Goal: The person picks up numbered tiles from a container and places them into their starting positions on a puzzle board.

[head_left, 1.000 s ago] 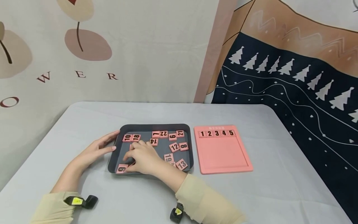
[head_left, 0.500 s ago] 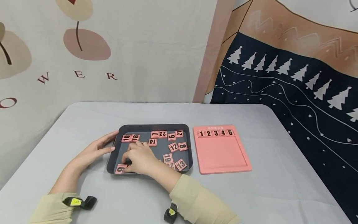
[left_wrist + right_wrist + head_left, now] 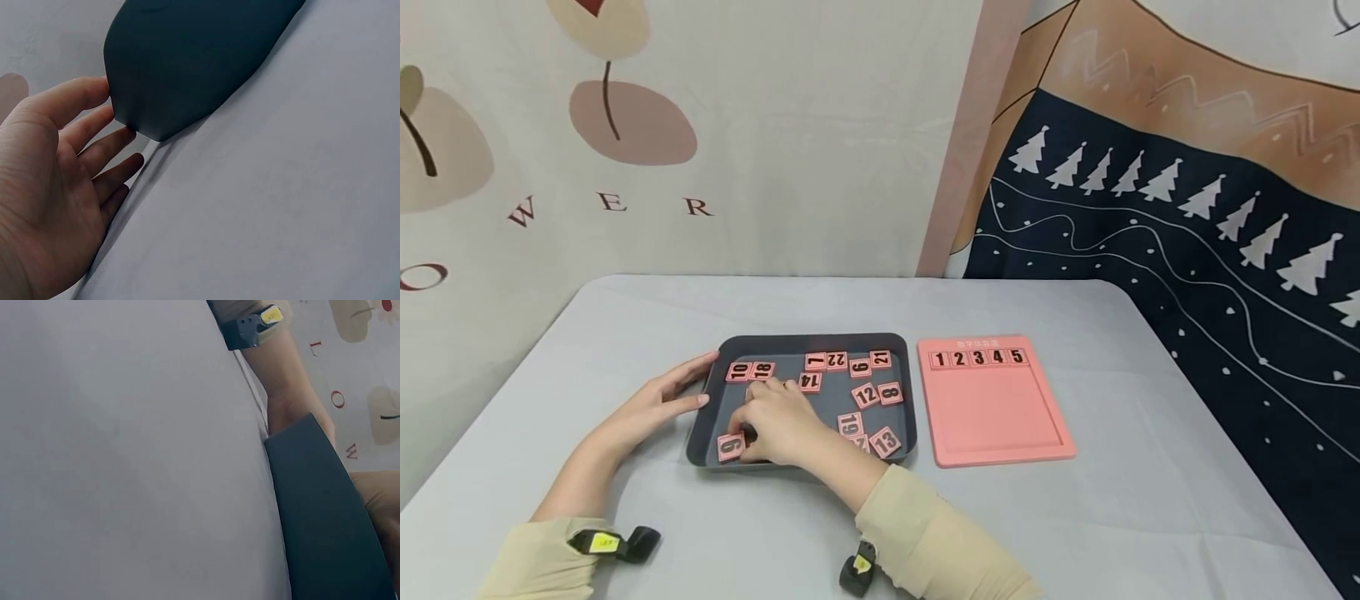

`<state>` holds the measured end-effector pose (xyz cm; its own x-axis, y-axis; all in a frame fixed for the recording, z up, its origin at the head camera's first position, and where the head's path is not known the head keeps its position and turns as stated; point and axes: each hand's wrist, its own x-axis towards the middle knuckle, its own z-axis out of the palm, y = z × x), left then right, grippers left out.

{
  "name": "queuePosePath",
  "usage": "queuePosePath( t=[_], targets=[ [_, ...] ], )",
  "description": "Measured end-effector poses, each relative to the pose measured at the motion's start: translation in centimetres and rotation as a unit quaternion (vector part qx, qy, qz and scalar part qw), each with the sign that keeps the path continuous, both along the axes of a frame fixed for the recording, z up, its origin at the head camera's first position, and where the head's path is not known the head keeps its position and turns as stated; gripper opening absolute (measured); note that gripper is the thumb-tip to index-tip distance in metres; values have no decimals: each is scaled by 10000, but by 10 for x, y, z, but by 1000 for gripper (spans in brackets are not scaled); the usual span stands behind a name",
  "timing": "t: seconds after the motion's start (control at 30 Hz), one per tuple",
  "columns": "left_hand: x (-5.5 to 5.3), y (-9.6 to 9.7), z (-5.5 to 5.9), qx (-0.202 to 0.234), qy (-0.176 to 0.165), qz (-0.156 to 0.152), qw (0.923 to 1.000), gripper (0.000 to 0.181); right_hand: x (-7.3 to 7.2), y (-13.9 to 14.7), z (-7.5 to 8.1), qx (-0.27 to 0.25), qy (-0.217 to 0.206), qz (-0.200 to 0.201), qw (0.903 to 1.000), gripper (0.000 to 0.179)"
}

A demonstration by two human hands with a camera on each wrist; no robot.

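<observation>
In the head view my right hand [image 3: 780, 422] is inside the dark grey tray [image 3: 700, 446]. Its thumb and index finger pinch a pink number tile [image 3: 731, 447], marked 9 or an upturned 6, at the tray's near left corner. My left hand [image 3: 658, 402] rests with extended fingers against the tray's left side; in the left wrist view its fingertips touch the tray's outer wall [image 3: 187, 56]. Several other number tiles lie spread in the tray, such as 13 [image 3: 885, 442] and 12 [image 3: 865, 395]. My right hand covers part of the tray floor.
Right of the tray lies a pink puzzle board [image 3: 996, 408] with tiles 1 to 5 in its top row [image 3: 978, 357]. Both stand on a white-covered table [image 3: 1112, 517]. Printed cloth [image 3: 1150, 208] hangs behind.
The pinched tile has shifted slightly right and away from the near left corner, and has turned a little. My left hand stays against the tray.
</observation>
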<state>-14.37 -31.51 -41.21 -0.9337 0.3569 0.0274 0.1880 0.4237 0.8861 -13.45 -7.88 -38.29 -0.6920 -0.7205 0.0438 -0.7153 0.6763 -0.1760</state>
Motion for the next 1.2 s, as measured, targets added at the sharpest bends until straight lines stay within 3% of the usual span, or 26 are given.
queuePosePath(
  t=[0.3, 0.73, 1.2],
  targets=[
    [0, -1, -2, -59, 9, 14, 10000, 61, -3, 26, 18, -593, 245, 695, 9955, 31],
    [0, 3, -1, -117, -99, 138, 9998, 64, 1, 84, 42, -1227, 581, 1671, 9765, 32],
    [-4, 0, -4, -26, -223, 137, 9997, 66, -6, 164, 51, -1436, 902, 1658, 9715, 33]
  ],
)
